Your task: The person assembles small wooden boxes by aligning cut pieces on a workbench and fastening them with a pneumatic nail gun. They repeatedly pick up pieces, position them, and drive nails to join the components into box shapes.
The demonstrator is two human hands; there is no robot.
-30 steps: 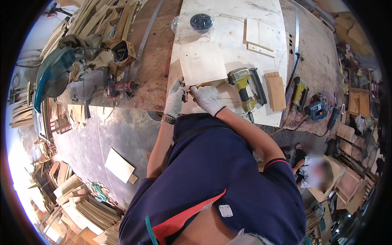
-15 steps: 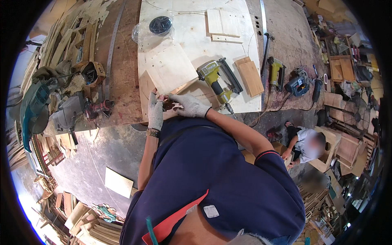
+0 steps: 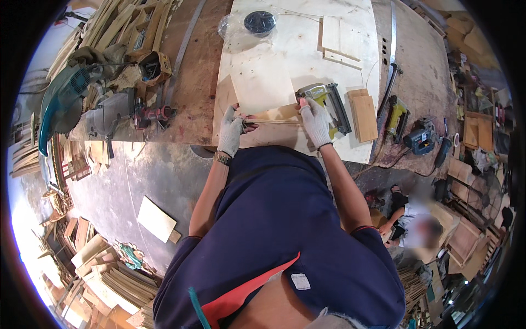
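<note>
A pale wooden box [image 3: 263,85] lies on the plywood sheet in front of me, its near edge facing my body. My left hand [image 3: 231,132], in a white knitted glove, is closed round its near left corner; something small and dark shows at these fingers, too small to make out. My right hand [image 3: 316,122], gloved too, grips its near right corner, thumb and fingers at the edge. Just beyond the right hand lies a green and black nail gun [image 3: 323,98], partly hidden by that hand.
Stacked wood strips [image 3: 364,118] lie right of the nail gun, with a second nail gun [image 3: 396,116] and a blue jigsaw [image 3: 421,138] beyond. Left stand a teal mitre saw [image 3: 66,101] and a red drill [image 3: 153,113]. A person [image 3: 413,222] crouches at lower right.
My right hand has left the left hand's side and moved right to the box's other corner. The box's near edge has turned to face me. The whole view has shifted.
</note>
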